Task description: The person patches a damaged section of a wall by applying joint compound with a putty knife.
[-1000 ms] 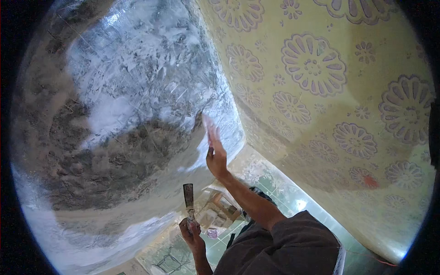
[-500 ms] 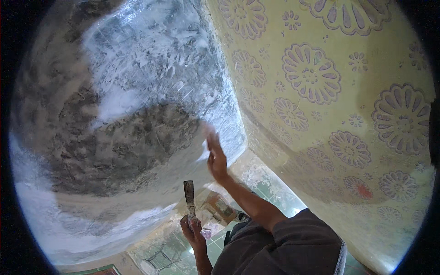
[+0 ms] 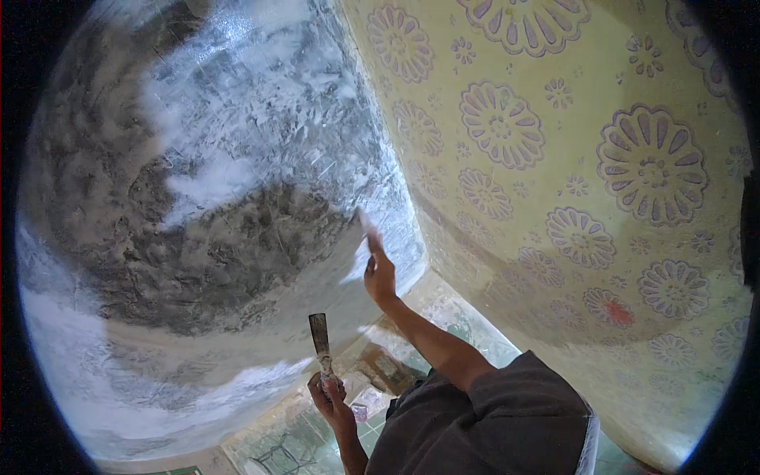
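Observation:
In my left hand [image 3: 329, 396] I hold a putty knife [image 3: 320, 336] upright by its dirty handle, its flat dark blade pointing up and away from the wall surface. My right hand [image 3: 380, 273] is raised at the patchy grey-and-white wall [image 3: 269, 103], close to the inside corner. Its fingers stretch upward with nothing visible in them, and the fingertips are pale and slightly blurred. Whether they touch the plaster I cannot tell.
To the right stands a yellow-green wall [image 3: 546, 190] with purple flower patterns and a red smear. Below, green floor tiles [image 3: 305, 419] carry pale dust, a brown box-like object [image 3: 388, 368] and a dark wire frame [image 3: 277, 459].
My right hand has shifted slightly right and down along the wall, its fingers now more edge-on. The putty knife has tipped a little left in my left hand. The view has turned slightly right.

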`<state>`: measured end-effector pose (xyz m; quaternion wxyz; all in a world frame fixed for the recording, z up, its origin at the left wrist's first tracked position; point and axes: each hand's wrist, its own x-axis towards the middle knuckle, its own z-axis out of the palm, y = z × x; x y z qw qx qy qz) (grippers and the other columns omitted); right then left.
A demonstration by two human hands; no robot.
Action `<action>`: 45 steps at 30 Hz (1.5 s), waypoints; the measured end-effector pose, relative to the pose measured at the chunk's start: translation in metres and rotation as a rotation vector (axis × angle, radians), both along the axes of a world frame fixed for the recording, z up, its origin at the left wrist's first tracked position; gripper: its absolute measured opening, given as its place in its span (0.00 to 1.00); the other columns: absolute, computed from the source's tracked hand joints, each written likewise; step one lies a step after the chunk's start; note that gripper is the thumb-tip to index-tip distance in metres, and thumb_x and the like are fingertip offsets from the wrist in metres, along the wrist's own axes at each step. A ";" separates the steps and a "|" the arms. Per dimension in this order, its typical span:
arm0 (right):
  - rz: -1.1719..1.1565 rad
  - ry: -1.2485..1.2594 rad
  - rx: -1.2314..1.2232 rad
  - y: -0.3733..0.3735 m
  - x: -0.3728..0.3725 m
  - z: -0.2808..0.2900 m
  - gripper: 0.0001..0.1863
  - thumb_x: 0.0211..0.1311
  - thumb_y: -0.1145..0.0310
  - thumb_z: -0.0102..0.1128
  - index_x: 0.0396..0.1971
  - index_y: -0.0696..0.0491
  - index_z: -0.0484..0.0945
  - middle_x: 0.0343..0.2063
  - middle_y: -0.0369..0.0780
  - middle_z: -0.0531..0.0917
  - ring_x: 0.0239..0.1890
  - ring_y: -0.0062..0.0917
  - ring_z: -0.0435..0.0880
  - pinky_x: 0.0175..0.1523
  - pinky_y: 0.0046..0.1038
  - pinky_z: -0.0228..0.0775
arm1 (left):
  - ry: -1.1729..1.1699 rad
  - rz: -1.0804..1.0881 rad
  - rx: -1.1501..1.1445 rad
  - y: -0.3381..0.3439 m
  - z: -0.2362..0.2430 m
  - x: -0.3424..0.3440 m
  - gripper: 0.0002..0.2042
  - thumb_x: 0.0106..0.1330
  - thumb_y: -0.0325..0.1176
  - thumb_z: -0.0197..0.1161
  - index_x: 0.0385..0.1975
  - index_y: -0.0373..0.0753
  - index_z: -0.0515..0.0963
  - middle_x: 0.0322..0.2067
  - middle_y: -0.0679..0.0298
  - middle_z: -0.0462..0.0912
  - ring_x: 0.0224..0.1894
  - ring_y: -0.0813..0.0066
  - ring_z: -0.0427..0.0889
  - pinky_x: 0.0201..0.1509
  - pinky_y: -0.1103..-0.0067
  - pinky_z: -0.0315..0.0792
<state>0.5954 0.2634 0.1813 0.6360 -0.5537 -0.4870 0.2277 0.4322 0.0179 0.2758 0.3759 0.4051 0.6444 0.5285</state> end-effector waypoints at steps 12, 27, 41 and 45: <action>0.153 -0.121 -0.095 -0.031 -0.071 -0.049 0.33 0.60 0.84 0.41 0.67 0.50 0.64 0.54 0.53 0.78 0.55 0.49 0.77 0.58 0.41 0.71 | -0.141 -0.107 0.090 -0.022 0.010 -0.025 0.13 0.75 0.40 0.52 0.50 0.38 0.65 0.30 0.70 0.68 0.26 0.87 0.63 0.28 0.87 0.58; 0.777 1.089 -0.899 -0.338 -0.078 -0.017 0.11 0.70 0.66 0.53 0.47 0.54 0.77 0.39 0.38 0.83 0.41 0.28 0.83 0.44 0.33 0.77 | 0.530 -0.459 0.041 -0.150 -0.064 -0.214 0.12 0.61 0.26 0.67 0.43 0.33 0.76 0.42 0.49 0.77 0.42 0.50 0.79 0.46 0.65 0.74; 0.951 0.734 -1.030 -0.323 -0.076 -0.005 0.16 0.69 0.57 0.54 0.50 0.48 0.78 0.44 0.36 0.84 0.49 0.27 0.83 0.49 0.32 0.74 | 0.241 -0.162 0.001 -0.196 -0.049 -0.184 0.17 0.58 0.24 0.67 0.47 0.35 0.74 0.45 0.54 0.78 0.48 0.57 0.79 0.51 0.69 0.73; 1.085 0.598 -0.806 -0.310 -0.082 0.004 0.14 0.71 0.60 0.52 0.49 0.51 0.78 0.42 0.35 0.84 0.43 0.26 0.84 0.48 0.34 0.77 | 0.353 -0.259 0.097 -0.190 -0.039 -0.177 0.16 0.63 0.22 0.64 0.50 0.36 0.72 0.46 0.56 0.75 0.47 0.66 0.80 0.47 0.74 0.77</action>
